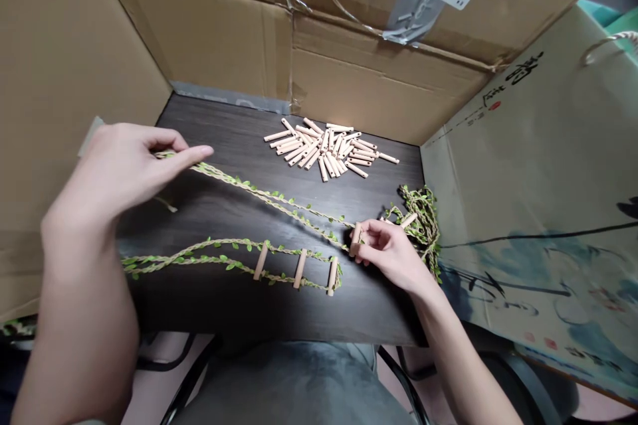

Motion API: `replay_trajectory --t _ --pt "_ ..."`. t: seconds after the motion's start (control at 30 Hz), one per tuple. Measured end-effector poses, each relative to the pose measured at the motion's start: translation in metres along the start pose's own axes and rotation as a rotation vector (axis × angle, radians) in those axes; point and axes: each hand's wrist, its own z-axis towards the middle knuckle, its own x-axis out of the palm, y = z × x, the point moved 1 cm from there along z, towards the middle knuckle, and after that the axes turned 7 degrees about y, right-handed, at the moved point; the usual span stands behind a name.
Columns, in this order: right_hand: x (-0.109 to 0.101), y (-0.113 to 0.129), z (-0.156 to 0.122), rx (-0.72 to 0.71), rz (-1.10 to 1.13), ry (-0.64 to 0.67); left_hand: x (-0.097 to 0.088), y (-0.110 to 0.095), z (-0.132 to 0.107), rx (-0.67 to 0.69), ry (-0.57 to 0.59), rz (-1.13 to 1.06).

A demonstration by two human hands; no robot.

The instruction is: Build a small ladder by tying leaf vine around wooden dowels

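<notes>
Two strands of leafy green twine [269,198] run taut between my hands above the dark table. My left hand [134,159] pinches their far ends between thumb and fingers. At the other end, my right hand [386,249] grips a short wooden dowel [355,239] through which the strands appear to pass. Below them lies a small ladder of the same twine [224,262] with three dowel rungs, including a middle rung [300,269]. Its left ends pass out of sight behind my left forearm.
A pile of loose wooden dowels [329,149] with holes near their ends lies at the back. A tangled heap of leafy twine [423,226] sits right of my right hand. Cardboard walls [209,46] stand behind and left; a printed paper bag [528,199] stands right.
</notes>
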Motion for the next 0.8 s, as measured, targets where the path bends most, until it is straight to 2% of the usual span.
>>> replay_trajectory --t 0.1,0.17,0.27,0.33,0.43,0.5,0.6,0.8 --pt "0.002 -0.001 0.003 0.012 -0.005 -0.001 0.016 -0.001 0.01 0.007 0.064 0.164" --pt "0.002 -0.001 0.004 0.014 -0.094 -0.038 0.031 -0.008 0.014 0.16 0.047 0.211" --pt "0.0 -0.001 0.003 -0.027 -0.301 -0.152 0.053 -0.024 0.013 0.429 0.03 0.075" --pt "-0.002 0.0 0.001 -0.076 -0.417 -0.211 0.067 -0.035 0.008 0.588 0.1 -0.027" --pt "-0.002 0.001 0.001 -0.119 -0.51 -0.194 0.083 -0.047 0.001 0.738 0.259 -0.089" --pt "-0.001 0.001 0.003 -0.13 -0.54 -0.173 0.089 -0.048 -0.001 0.75 0.304 -0.103" --pt "0.002 0.003 0.007 -0.141 -0.58 -0.171 0.09 -0.041 0.001 0.696 0.314 -0.092" --pt "0.003 0.008 0.008 -0.077 -0.543 -0.14 0.068 -0.01 0.006 0.508 0.419 -0.063"
